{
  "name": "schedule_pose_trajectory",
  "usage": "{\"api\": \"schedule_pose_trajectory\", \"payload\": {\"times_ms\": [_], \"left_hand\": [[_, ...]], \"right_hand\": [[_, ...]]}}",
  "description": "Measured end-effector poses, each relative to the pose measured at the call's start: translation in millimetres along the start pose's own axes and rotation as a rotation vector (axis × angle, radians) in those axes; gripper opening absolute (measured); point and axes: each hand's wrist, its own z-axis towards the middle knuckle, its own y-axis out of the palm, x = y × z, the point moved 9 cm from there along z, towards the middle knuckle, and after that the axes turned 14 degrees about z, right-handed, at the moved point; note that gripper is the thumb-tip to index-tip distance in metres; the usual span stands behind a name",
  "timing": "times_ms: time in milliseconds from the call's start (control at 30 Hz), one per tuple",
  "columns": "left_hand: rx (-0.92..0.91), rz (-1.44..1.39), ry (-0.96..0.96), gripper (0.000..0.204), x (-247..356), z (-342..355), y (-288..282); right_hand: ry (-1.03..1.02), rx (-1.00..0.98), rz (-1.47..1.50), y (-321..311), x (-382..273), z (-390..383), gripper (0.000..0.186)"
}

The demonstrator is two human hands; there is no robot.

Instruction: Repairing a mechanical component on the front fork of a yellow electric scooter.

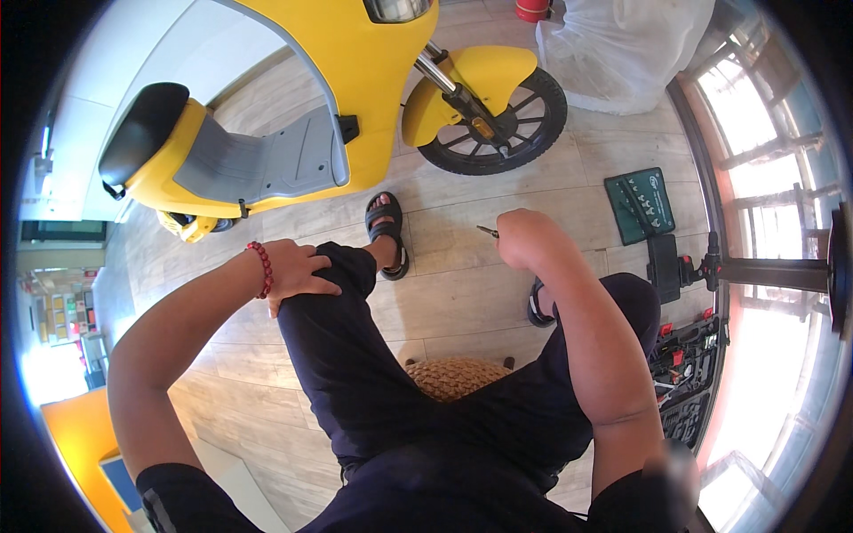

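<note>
I sit on a woven stool (455,377) facing a yellow electric scooter (293,107). My left hand (298,271) rests flat on my left knee, fingers spread, a red bead bracelet (262,268) on the wrist. My right hand (524,238) is raised above my right knee and closed around a small thin metal tool (488,232) whose tip pokes out to the left. The scooter's front wheel (498,124) stands just beyond my feet in black sandals (388,233).
A green tool pouch (640,204) lies on the wooden floor at the right, with a black power tool (665,266) below it and an open black tool case (684,382) by a glass wall. A clear plastic-wrapped bundle (622,49) sits behind the wheel.
</note>
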Motion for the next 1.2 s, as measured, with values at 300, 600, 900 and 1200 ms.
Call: {"api": "schedule_pose_trajectory", "payload": {"times_ms": [300,600,900,1200], "left_hand": [[0.057,0.005,-0.008,0.103,-1.6,-0.9,-2.7],[0.006,-0.01,0.0,0.1,1.1,0.4,0.5],[0.057,-0.003,0.001,0.102,-1.3,0.3,-1.0],[0.015,-0.011,0.006,0.1,0.3,-0.9,-1.3]], "right_hand": [[-0.027,0.023,0.005,-1.6,-0.4,0.7,0.021],[-0.02,0.005,-0.011,2.3,-0.3,1.8,0.022],[-0.008,0.017,-0.005,0.3,1.4,2.0,0.021],[-0.031,0.033,-0.01,0.7,1.4,2.5,0.021]]}}
